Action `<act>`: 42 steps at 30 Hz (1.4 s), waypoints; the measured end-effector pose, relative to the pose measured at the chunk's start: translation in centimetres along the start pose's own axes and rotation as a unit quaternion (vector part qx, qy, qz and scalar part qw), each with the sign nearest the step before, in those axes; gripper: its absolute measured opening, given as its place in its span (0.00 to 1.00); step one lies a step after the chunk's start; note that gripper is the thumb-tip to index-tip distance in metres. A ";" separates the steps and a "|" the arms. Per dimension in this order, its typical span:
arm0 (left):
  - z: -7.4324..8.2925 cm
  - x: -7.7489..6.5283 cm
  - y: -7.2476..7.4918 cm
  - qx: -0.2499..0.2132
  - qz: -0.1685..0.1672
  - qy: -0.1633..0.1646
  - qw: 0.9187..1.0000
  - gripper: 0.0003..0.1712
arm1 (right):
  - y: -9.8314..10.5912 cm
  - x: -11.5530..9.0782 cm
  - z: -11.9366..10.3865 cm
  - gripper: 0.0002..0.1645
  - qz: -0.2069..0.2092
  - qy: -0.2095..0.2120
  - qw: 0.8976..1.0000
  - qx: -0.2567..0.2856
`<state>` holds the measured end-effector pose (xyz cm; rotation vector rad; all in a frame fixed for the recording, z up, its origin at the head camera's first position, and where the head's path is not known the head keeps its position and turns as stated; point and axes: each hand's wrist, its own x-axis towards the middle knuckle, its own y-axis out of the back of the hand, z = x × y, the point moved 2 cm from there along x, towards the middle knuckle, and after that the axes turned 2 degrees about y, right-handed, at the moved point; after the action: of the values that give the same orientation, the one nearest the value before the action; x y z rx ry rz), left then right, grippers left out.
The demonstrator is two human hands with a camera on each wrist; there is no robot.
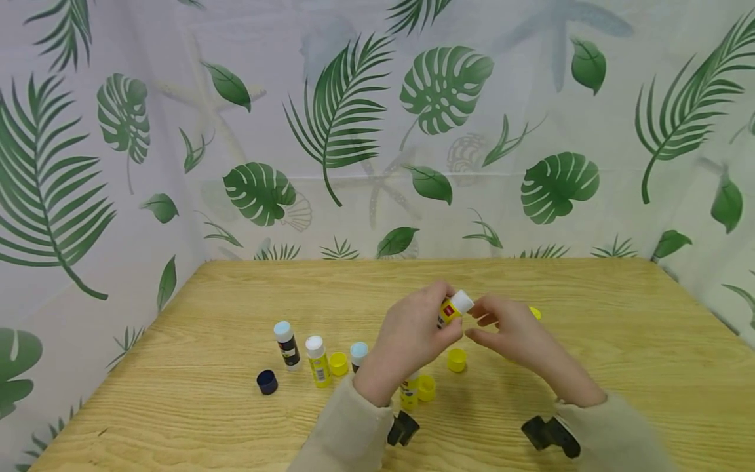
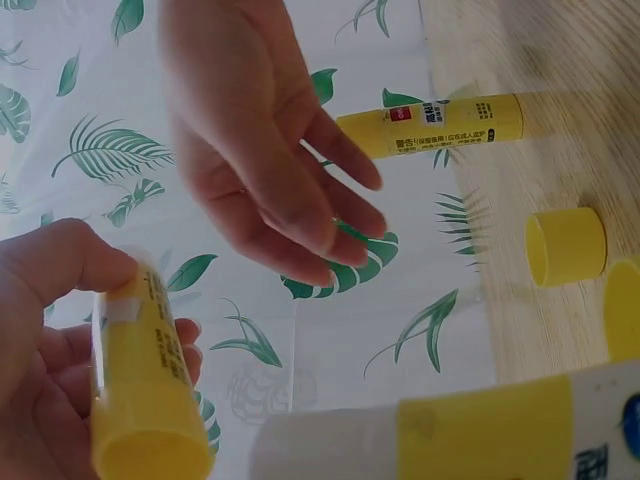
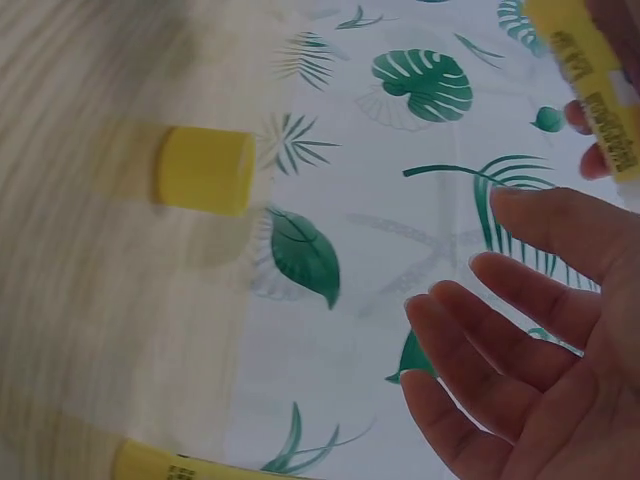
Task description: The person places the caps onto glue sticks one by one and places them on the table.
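Your left hand (image 1: 413, 326) gripped the glue stick (image 1: 451, 311) over the table (image 1: 177, 426), short of its back edge, tilted toward your empty, loosely curved right hand (image 1: 512, 323), probably for easy access.

Table (image 1: 177, 419), 1: wood-grain top, yellowish tan, grain running side to side; 1 small dark mark (image 1: 103, 431) near the left edge. Backdrop cloth (image 1: 354, 229), white, behind the table and along its left and right sides; 1 faint horizontal crease at the back. Print on cloth: green monstera leaves (image 1: 259, 193), palm fronds (image 1: 336, 124), single pointed leaves (image 1: 588, 67), grass tufts (image 1: 339, 250); pale starfish (image 1: 377, 182) and scallop shells (image 1: 297, 215) among them. Light: soft, cooler at upper left.
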<state>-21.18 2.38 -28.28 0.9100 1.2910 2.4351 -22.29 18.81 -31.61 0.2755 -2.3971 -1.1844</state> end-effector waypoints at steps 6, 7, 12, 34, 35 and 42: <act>-0.1 0.0 0.0 -0.023 -0.028 0.002 0.999 0.15 | -1.1 0.2 0.8 0.14 -0.045 0.014 0.999 0.006; -0.1 -0.1 0.0 -0.026 -0.034 0.004 0.999 0.15 | -1.3 0.2 0.9 0.15 -0.056 0.020 0.998 0.004; 0.0 -0.2 0.1 -0.026 -0.053 0.000 0.998 0.18 | -2.1 0.1 1.3 0.20 -0.117 0.026 0.993 -0.001; 0.1 -0.2 0.1 0.023 -0.064 -0.020 0.998 0.19 | -3.6 -0.4 1.0 0.27 -0.201 0.021 0.979 0.019; 0.1 -0.2 0.0 0.024 -0.064 -0.020 0.997 0.19 | -3.6 -0.4 1.0 0.26 -0.201 0.021 0.979 0.014; 0.1 -0.2 0.0 0.024 -0.068 -0.018 0.997 0.19 | -3.7 -0.5 0.9 0.19 -0.210 0.025 0.977 0.006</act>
<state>-20.96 2.37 -28.33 0.8453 1.3574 2.2839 -22.37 17.37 -35.15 0.8383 -2.3689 -1.3182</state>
